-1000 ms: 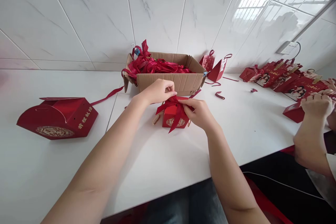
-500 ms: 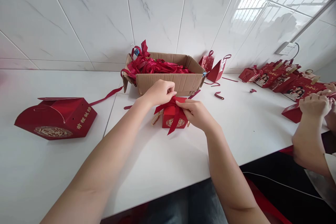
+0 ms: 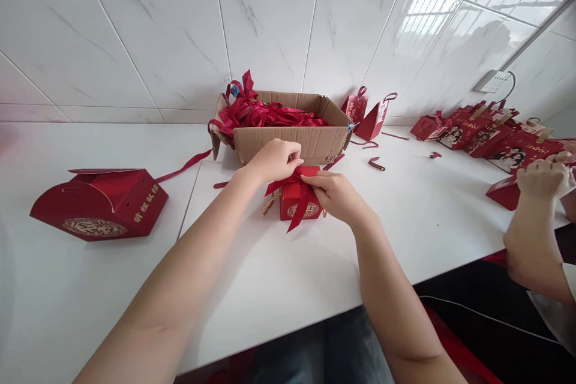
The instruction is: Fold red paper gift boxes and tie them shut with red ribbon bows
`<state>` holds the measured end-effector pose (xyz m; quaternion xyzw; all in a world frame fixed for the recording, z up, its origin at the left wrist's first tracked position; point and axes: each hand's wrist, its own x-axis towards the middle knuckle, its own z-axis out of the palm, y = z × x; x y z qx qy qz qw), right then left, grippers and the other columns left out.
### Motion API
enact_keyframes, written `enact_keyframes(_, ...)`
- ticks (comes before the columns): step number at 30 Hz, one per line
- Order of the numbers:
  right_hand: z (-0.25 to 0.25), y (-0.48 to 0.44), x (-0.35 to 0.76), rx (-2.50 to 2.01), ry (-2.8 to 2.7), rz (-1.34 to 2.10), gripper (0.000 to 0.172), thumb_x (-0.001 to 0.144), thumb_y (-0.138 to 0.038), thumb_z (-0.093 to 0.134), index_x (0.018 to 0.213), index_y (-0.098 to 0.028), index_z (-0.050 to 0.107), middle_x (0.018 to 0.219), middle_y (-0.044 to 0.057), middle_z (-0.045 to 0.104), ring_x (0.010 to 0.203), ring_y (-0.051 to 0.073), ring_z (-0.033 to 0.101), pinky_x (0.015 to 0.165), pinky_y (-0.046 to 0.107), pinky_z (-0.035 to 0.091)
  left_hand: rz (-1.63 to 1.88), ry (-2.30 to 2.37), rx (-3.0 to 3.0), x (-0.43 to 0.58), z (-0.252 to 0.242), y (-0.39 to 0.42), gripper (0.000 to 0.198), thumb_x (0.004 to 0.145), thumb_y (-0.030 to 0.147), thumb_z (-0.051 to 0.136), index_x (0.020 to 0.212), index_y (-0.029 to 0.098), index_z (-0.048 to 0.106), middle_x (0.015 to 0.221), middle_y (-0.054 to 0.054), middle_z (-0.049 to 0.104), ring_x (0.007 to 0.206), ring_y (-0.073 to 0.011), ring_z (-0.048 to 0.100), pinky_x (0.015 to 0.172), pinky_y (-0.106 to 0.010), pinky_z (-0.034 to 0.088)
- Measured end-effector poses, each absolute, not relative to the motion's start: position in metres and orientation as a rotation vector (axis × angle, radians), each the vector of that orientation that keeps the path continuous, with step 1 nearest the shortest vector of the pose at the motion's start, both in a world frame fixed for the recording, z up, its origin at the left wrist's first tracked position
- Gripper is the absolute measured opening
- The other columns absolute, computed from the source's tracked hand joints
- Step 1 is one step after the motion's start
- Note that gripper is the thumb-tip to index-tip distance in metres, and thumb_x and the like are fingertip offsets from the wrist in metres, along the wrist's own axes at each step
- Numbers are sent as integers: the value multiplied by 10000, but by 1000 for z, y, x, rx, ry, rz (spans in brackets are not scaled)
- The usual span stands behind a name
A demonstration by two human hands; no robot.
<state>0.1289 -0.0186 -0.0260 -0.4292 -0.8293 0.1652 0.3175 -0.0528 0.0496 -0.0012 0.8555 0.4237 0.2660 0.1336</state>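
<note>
A small red gift box (image 3: 297, 204) with a gold emblem stands on the white table (image 3: 279, 276) in front of me. A red ribbon (image 3: 297, 192) is wrapped over its top, one tail hanging down the front. My left hand (image 3: 272, 160) pinches the ribbon at the box's top left, fingers curled closed. My right hand (image 3: 335, 195) pinches the ribbon from the right, fingers closed around it. Both hands meet at the knot.
A cardboard box (image 3: 292, 132) full of red ribbons sits just behind. A larger red box (image 3: 101, 204) lies on its side at left. Small red bags (image 3: 366, 114) and more red boxes (image 3: 486, 135) stand at right, where another person's hands (image 3: 542, 180) work.
Both hands have stayed pinched on the ribbon over the small box, shifting only slightly. The other person's hands at right moved a little.
</note>
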Motion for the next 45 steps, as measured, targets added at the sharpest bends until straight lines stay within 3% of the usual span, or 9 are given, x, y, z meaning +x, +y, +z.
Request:
enact_keyframes(5, -34, -10, 136, -1158, -1934, 566, 312, 863, -202, 489, 1120, -225, 665, 846, 31, 698, 674, 141, 587, 609, 266, 482, 715, 1200, 2336, -64, 4, 52, 233, 822, 400, 560, 721, 190, 554, 722, -19, 640, 626, -139, 535, 564, -270, 402)
enact_keyframes(10, -42, 5, 142, -1234, -1677, 578, 162, 859, -313, 518, 908, -192, 615, 596, -41, 478, 538, 101, 418, 514, 230, 372, 529, 1210, 2232, -76, 19, 48, 269, 775, 447, 619, 724, 191, 555, 740, -14, 655, 643, -136, 557, 585, -261, 439)
enact_keyframes(16, -44, 14, 146, -1259, -1337, 556, 181, 867, -309, 469, 864, -187, 603, 756, 19, 606, 654, 126, 522, 630, 262, 435, 276, 1299, 2159, -94, 36, 45, 256, 799, 472, 575, 787, 219, 611, 819, -12, 721, 733, -169, 652, 624, -253, 467)
enact_keyframes(23, -43, 12, 137, -1235, -1341, 784, 366, 828, -507, 538, 894, -174, 677, 992, 85, 679, 945, 204, 605, 833, 331, 474, 178, 1317, 2169, -97, 43, 39, 312, 770, 469, 583, 989, 248, 615, 920, -15, 717, 864, -192, 661, 720, -270, 484)
enact_keyframes(27, -43, 8, 132, -1185, -1302, 1005, 312, 764, -503, 621, 793, -193, 641, 875, 46, 682, 782, 174, 609, 683, 285, 471, 108, 1261, 2212, -86, 40, 37, 405, 730, 471, 622, 1064, 245, 586, 1005, -32, 688, 866, -192, 640, 719, -273, 479)
enact_keyframes(30, -43, 9, 133, -1195, -1233, 955, 300, 751, -496, 625, 730, -197, 601, 778, 22, 653, 720, 157, 583, 672, 280, 442, 78, 1278, 2225, -82, 37, 39, 337, 750, 446, 598, 1024, 252, 574, 969, -19, 683, 808, -184, 621, 673, -276, 463)
enact_keyframes(36, -43, 14, 136, -1217, -1111, 814, 257, 797, -444, 495, 748, -207, 583, 887, 25, 663, 866, 178, 596, 806, 309, 411, 117, 1275, 2191, -83, 35, 40, 225, 795, 411, 539, 953, 250, 550, 973, -1, 677, 836, -176, 610, 700, -273, 455)
enact_keyframes(39, -40, 12, 134, -1205, -1153, 832, 201, 746, -366, 481, 773, -208, 605, 902, 26, 665, 908, 193, 588, 834, 319, 407, 75, 1316, 2188, -84, 34, 41, 332, 777, 488, 559, 1004, 246, 544, 1000, -24, 671, 850, -191, 608, 693, -279, 451)
enact_keyframes(45, -36, 6, 130, -1141, -1136, 1001, 317, 705, -349, 471, 923, -209, 654, 1014, 40, 678, 987, 207, 574, 812, 316, 420, -77, 1337, 2213, -89, 38, 38, 563, 681, 584, 642, 1117, 247, 528, 1069, -50, 649, 890, -213, 596, 695, -275, 435)
